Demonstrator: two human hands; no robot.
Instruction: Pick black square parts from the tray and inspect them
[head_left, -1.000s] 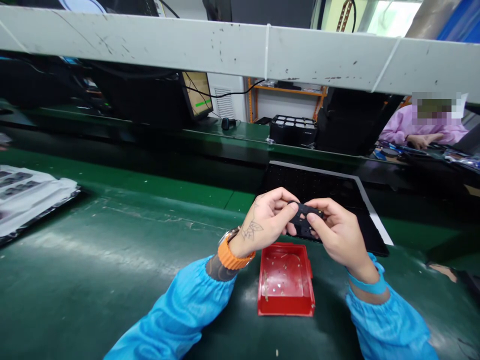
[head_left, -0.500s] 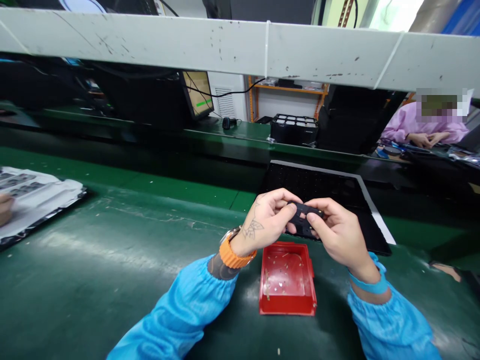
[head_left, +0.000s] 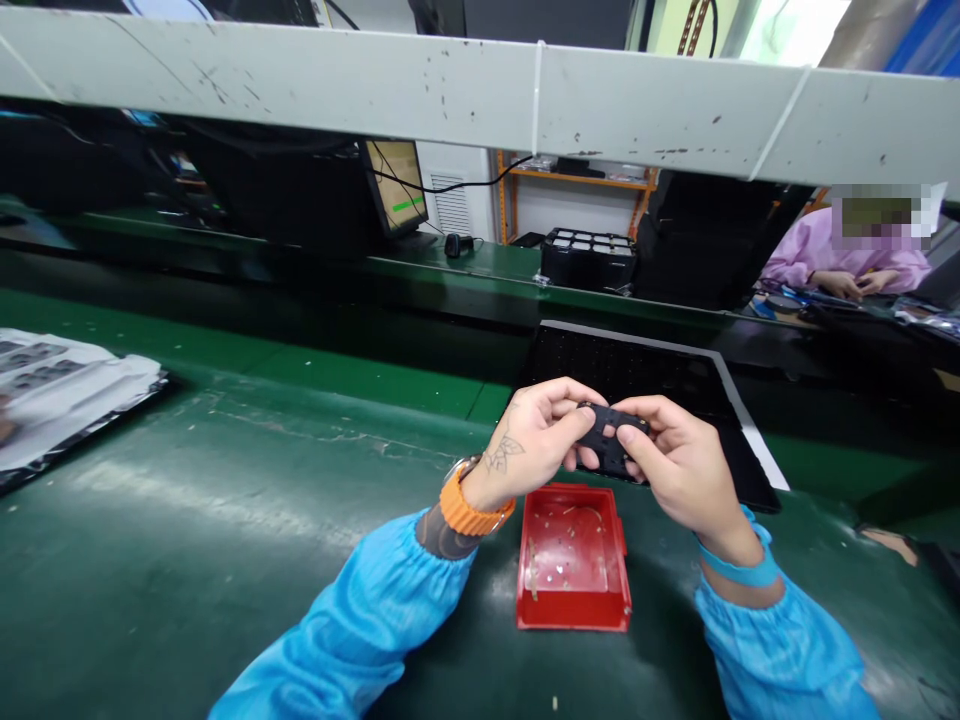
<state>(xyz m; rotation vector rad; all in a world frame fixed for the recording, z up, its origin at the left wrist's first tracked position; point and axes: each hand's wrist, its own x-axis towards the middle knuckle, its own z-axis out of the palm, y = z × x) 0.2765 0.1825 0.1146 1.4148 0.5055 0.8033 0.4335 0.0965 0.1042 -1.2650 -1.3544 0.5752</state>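
A black part (head_left: 614, 456) is pinched by the left hand (head_left: 544, 432) at one end and the right hand (head_left: 681, 462) at the other. It is held above the desk (head_left: 225, 570), near the red bin (head_left: 574, 612).

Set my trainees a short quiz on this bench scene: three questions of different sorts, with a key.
1. True or false: the left hand and the right hand both hold the black part.

2. Where does the red bin stand? A: on the orange shelf. B: on the green bench. C: beside the monitor.

3. Fill the gap: the watch band on the left wrist is ____.

Key: 1 true; 2 B; 3 orange.
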